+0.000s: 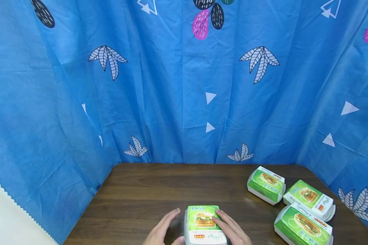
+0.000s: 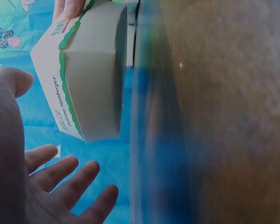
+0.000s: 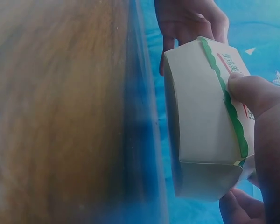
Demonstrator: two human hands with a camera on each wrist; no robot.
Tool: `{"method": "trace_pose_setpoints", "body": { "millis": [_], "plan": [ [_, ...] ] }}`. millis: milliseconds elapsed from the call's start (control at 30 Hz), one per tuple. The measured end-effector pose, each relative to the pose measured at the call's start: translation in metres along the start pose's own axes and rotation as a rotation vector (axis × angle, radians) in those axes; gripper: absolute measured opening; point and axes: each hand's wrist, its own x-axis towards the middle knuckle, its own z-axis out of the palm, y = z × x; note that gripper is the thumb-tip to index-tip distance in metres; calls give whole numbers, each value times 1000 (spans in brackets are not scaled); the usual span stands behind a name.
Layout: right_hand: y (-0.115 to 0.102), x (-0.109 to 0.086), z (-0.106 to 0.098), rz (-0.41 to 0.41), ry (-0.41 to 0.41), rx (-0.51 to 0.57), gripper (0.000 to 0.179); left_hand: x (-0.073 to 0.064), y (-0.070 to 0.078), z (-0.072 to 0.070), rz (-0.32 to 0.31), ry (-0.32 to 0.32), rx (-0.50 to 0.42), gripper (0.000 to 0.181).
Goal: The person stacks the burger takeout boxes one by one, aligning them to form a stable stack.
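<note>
A green-and-white paper hamburger box (image 1: 203,226) with a burger picture on its lid is at the front middle of the wooden table. My right hand (image 1: 232,230) grips it from the right, with fingers over the lid's edge. In the right wrist view the thumb (image 3: 252,92) presses on the printed lid, and other fingertips show on the box's far side. Left of the box, my left hand (image 1: 158,233) is spread with its palm towards it. The left wrist view shows a gap between the left fingers (image 2: 79,179) and the box's pale side.
Three similar hamburger boxes are grouped on the table's right: one at the back (image 1: 266,185), one in the middle (image 1: 309,200) and one in front (image 1: 303,225). A blue patterned curtain (image 1: 171,85) hangs behind the wooden table (image 1: 135,190) and along its sides.
</note>
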Motion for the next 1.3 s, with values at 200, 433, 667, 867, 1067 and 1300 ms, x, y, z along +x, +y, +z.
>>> {"method": "trace_pose_setpoints", "body": {
  "millis": [200, 433, 667, 867, 1067, 1300],
  "plan": [
    [3, -1, 5, -50, 32, 28, 79, -1, -7, 7, 137, 73, 3, 65],
    [4, -2, 7, -35, 35, 27, 79, -1, -7, 11, 151, 38, -21, 66],
    [5, -3, 8, -48, 37, 34, 79, 1, -5, 9, 127, -28, -60, 66],
    [4, -3, 9, -27, 14, 2, 75, 1, -10, 14, 201, 4, -45, 64],
    [4, -3, 9, -27, 13, -27, 74, 2, -13, 17, 269, 43, -22, 65],
    [6, -2, 10, -43, 22, -28, 76, 3, -3, 8, 87, -88, -67, 63]
  ]
}}
